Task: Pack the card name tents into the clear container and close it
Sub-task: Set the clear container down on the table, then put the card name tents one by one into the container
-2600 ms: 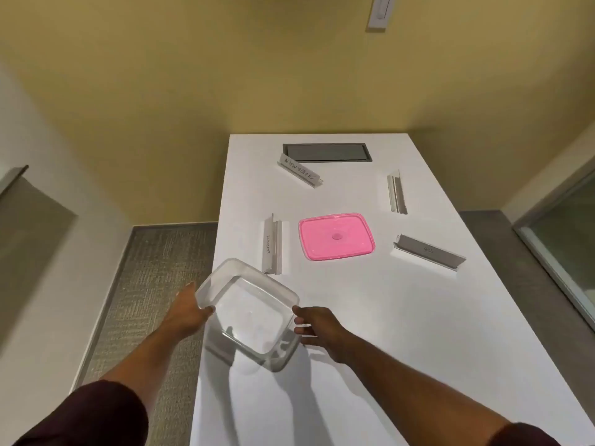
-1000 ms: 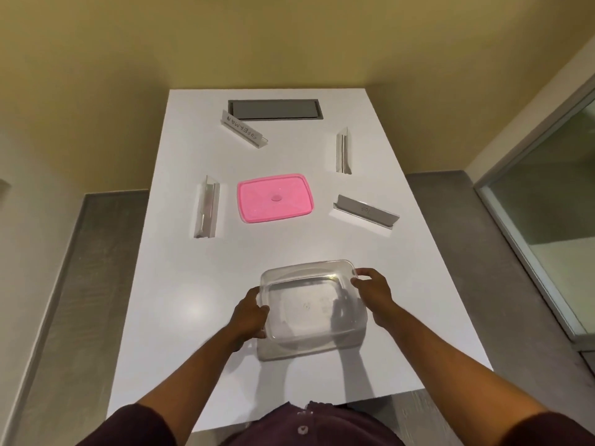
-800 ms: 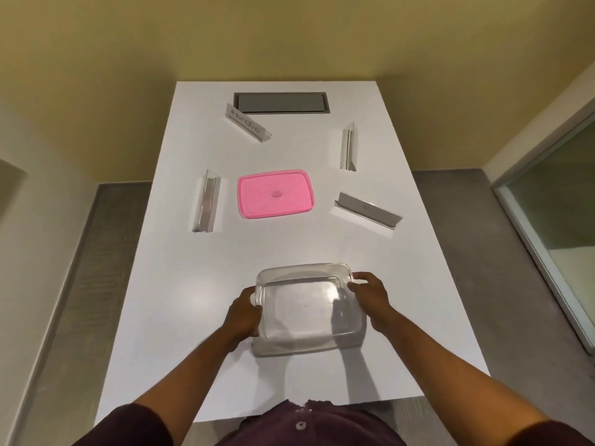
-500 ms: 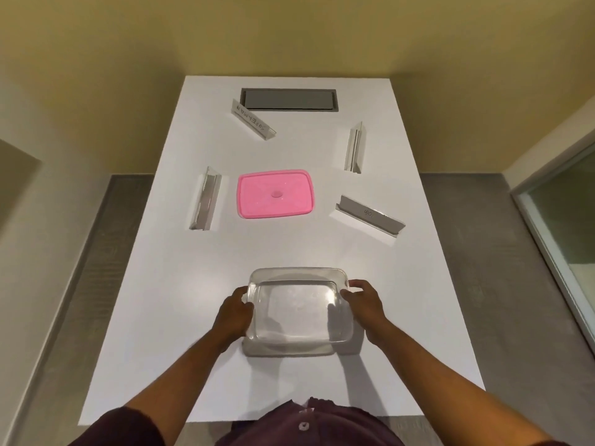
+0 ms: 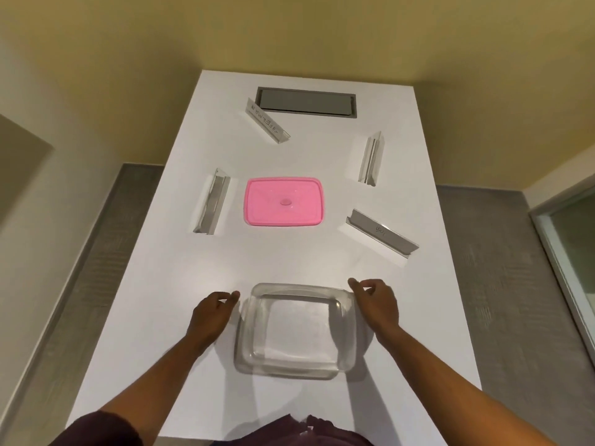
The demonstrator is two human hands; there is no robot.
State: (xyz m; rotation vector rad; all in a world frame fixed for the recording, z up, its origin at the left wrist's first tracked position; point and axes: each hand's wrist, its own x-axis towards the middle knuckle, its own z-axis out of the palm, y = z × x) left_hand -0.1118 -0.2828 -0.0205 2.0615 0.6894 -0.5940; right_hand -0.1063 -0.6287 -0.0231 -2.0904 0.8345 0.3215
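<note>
The clear container (image 5: 297,329) rests empty and open on the white table (image 5: 167,284) near its front edge. My left hand (image 5: 211,317) hovers just left of it, fingers loosely curled, holding nothing. My right hand (image 5: 375,304) sits at the container's right rim, fingers apart; contact is unclear. The pink lid (image 5: 284,201) lies flat at mid-table. Several card name tents stand around it: one at the left (image 5: 212,201), one at the far left with lettering (image 5: 267,121), one at the far right (image 5: 371,159), one at the right (image 5: 381,234).
A grey recessed panel (image 5: 306,103) is set into the table's far end, against the yellow wall. Grey carpet lies on both sides of the table. A glass partition (image 5: 576,252) stands at the right.
The container was carried from the table's left edge to the front centre and set down. Both hands have since come off its sides.
</note>
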